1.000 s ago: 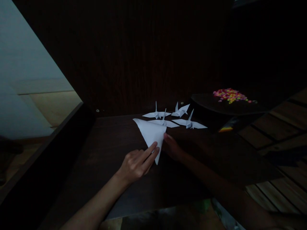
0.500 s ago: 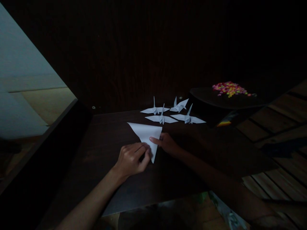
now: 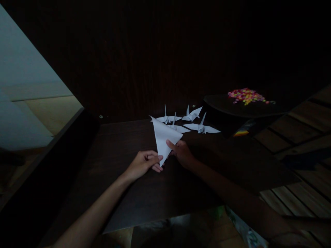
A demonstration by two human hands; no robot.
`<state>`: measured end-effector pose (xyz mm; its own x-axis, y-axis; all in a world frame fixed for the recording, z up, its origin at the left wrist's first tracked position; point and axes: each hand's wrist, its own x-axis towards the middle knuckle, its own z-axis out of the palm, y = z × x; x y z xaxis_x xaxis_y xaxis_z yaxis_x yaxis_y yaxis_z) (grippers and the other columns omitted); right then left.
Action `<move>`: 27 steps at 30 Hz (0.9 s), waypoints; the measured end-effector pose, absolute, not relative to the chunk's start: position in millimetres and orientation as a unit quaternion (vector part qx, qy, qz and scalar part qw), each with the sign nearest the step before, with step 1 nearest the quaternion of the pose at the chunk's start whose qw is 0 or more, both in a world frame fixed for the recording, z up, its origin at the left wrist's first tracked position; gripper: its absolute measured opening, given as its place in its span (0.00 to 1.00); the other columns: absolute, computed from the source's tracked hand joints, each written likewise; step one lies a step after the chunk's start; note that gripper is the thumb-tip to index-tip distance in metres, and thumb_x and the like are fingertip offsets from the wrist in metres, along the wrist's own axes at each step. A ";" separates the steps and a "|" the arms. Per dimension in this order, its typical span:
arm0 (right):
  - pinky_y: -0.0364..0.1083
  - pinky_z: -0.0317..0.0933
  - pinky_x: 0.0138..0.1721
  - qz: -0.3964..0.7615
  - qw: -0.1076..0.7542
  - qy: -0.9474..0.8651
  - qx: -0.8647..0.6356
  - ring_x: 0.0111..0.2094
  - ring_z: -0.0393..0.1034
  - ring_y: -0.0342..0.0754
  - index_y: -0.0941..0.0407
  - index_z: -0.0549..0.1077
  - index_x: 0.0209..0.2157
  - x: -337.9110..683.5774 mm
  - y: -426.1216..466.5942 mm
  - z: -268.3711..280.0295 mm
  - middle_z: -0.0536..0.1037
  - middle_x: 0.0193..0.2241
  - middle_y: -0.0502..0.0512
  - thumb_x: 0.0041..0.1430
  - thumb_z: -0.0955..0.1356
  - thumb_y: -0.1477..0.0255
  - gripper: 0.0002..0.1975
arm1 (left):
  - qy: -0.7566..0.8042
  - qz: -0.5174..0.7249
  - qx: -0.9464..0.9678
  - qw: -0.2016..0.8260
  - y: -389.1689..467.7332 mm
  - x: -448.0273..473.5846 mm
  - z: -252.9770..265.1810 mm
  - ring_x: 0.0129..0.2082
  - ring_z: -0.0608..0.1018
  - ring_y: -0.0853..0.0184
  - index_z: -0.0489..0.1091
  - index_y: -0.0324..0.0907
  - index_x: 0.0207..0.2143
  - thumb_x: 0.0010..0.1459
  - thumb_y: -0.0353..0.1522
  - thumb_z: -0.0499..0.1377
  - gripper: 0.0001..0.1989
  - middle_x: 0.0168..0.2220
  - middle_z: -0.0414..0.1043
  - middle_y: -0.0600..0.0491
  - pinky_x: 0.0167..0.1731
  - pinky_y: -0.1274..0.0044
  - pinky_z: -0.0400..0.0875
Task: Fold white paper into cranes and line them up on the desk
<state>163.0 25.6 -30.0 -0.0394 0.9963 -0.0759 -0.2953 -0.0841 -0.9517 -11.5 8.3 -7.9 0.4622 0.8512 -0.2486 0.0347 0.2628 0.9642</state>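
From the person's head, one camera is looking forward and down across the bench (image 3: pixel 121 141), facing the dark upright panel (image 3: pixel 129 62) behind it, sitting near both.

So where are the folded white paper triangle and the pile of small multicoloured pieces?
Folded white paper triangle (image 3: pixel 162 135), head view: middle of its face.
Pile of small multicoloured pieces (image 3: pixel 246 95), head view: heap's middle.
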 end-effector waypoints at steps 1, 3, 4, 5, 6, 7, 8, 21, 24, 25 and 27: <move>0.43 0.63 0.20 0.595 0.541 -0.406 -0.434 0.20 0.68 0.44 0.58 0.73 0.26 162.5 25.5 -29.7 0.76 0.22 0.52 0.42 0.74 0.55 0.20 | 0.418 0.302 0.523 0.679 7.8 -11.1 -8.1 0.24 0.79 0.66 0.74 0.35 0.28 0.48 0.41 0.68 0.17 0.25 0.76 0.48 0.28 0.76 0.76; 0.43 0.63 0.20 0.591 0.541 -0.407 -0.438 0.20 0.68 0.44 0.58 0.73 0.27 162.0 25.7 -29.6 0.76 0.22 0.52 0.42 0.74 0.55 0.20 | 0.416 0.300 0.517 0.686 7.3 -10.6 -8.2 0.25 0.80 0.66 0.74 0.34 0.28 0.47 0.40 0.68 0.16 0.26 0.77 0.47 0.28 0.76 0.76; 0.43 0.63 0.19 0.590 0.541 -0.407 -0.440 0.20 0.68 0.45 0.58 0.73 0.27 161.9 25.9 -29.7 0.76 0.22 0.52 0.43 0.74 0.55 0.20 | 0.417 0.299 0.514 0.688 7.2 -10.5 -8.3 0.25 0.80 0.66 0.74 0.34 0.28 0.47 0.40 0.69 0.16 0.26 0.77 0.47 0.28 0.76 0.76; 0.44 0.63 0.19 0.590 0.540 -0.408 -0.440 0.20 0.68 0.45 0.58 0.73 0.27 161.8 26.1 -29.8 0.76 0.21 0.52 0.43 0.73 0.55 0.20 | 0.418 0.299 0.511 0.689 7.2 -10.4 -8.5 0.25 0.80 0.67 0.74 0.34 0.29 0.46 0.39 0.69 0.16 0.27 0.77 0.47 0.28 0.76 0.76; 0.44 0.63 0.20 0.590 0.540 -0.409 -0.440 0.19 0.68 0.45 0.58 0.73 0.27 161.9 26.1 -29.8 0.76 0.21 0.52 0.43 0.73 0.55 0.20 | 0.418 0.300 0.509 0.690 7.3 -10.3 -8.9 0.25 0.79 0.67 0.74 0.34 0.29 0.46 0.39 0.69 0.16 0.27 0.78 0.47 0.29 0.76 0.76; 0.44 0.63 0.20 0.590 0.540 -0.409 -0.439 0.19 0.68 0.45 0.58 0.73 0.27 161.9 26.1 -29.8 0.76 0.21 0.52 0.43 0.73 0.55 0.19 | 0.417 0.300 0.507 0.693 7.5 -10.2 -9.4 0.25 0.79 0.68 0.75 0.34 0.29 0.46 0.39 0.69 0.16 0.27 0.78 0.47 0.29 0.77 0.76; 0.44 0.63 0.20 0.591 0.540 -0.409 -0.438 0.19 0.68 0.46 0.58 0.72 0.26 161.8 25.9 -29.6 0.76 0.21 0.52 0.43 0.73 0.56 0.19 | 0.414 0.300 0.505 0.695 7.6 -10.2 -10.0 0.25 0.79 0.68 0.75 0.34 0.29 0.46 0.39 0.69 0.16 0.27 0.78 0.47 0.29 0.77 0.76; 0.42 0.63 0.16 0.551 0.537 -0.429 -0.473 0.16 0.67 0.43 0.59 0.71 0.22 164.2 29.9 -32.5 0.74 0.17 0.51 0.44 0.72 0.54 0.21 | 0.411 0.293 0.517 0.691 8.4 -10.5 -11.4 0.25 0.78 0.69 0.74 0.33 0.28 0.47 0.39 0.69 0.16 0.26 0.78 0.47 0.29 0.78 0.74; 0.42 0.63 0.16 0.548 0.526 -0.441 -0.479 0.15 0.67 0.43 0.59 0.71 0.22 164.7 29.7 -31.5 0.74 0.17 0.51 0.43 0.72 0.52 0.22 | 0.412 0.289 0.520 0.691 8.2 -10.7 -10.3 0.23 0.78 0.70 0.73 0.33 0.27 0.47 0.39 0.69 0.16 0.25 0.77 0.48 0.28 0.78 0.73; 0.42 0.63 0.17 0.549 0.519 -0.445 -0.481 0.16 0.67 0.44 0.59 0.71 0.22 164.6 29.0 -30.7 0.74 0.17 0.52 0.43 0.72 0.52 0.22 | 0.411 0.291 0.516 0.693 8.2 -10.6 -10.6 0.23 0.77 0.69 0.73 0.33 0.27 0.46 0.38 0.69 0.16 0.25 0.77 0.48 0.28 0.78 0.73; 0.42 0.63 0.18 0.544 0.504 -0.460 -0.489 0.17 0.67 0.45 0.59 0.71 0.21 164.3 27.0 -28.6 0.74 0.17 0.52 0.43 0.71 0.52 0.22 | 0.409 0.287 0.501 0.706 8.2 -10.2 -12.2 0.22 0.77 0.69 0.73 0.33 0.27 0.46 0.38 0.69 0.16 0.25 0.77 0.47 0.27 0.77 0.73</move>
